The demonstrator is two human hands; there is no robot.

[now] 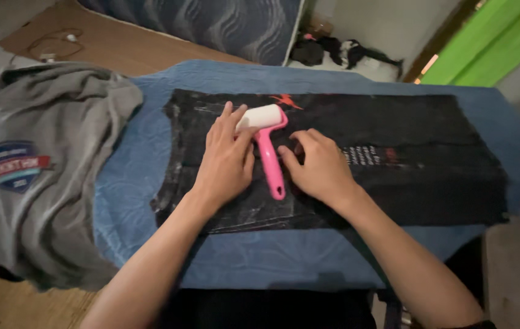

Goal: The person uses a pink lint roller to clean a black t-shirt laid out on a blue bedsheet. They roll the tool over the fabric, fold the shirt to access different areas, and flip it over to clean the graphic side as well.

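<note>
Lying on a flat black printed cloth garment [394, 164] is a pink plastic-handled lint roller with a white roll [266, 143], between both hands. Left hand [226, 161] is resting flat, fingers [243, 139] extended, touching the roll. Right hand [320, 167] is pressing the garment, fingers loosely curled, just beside the handle, gripping nothing. Blue padded bench cover [150, 164] is carrying everything.
</note>
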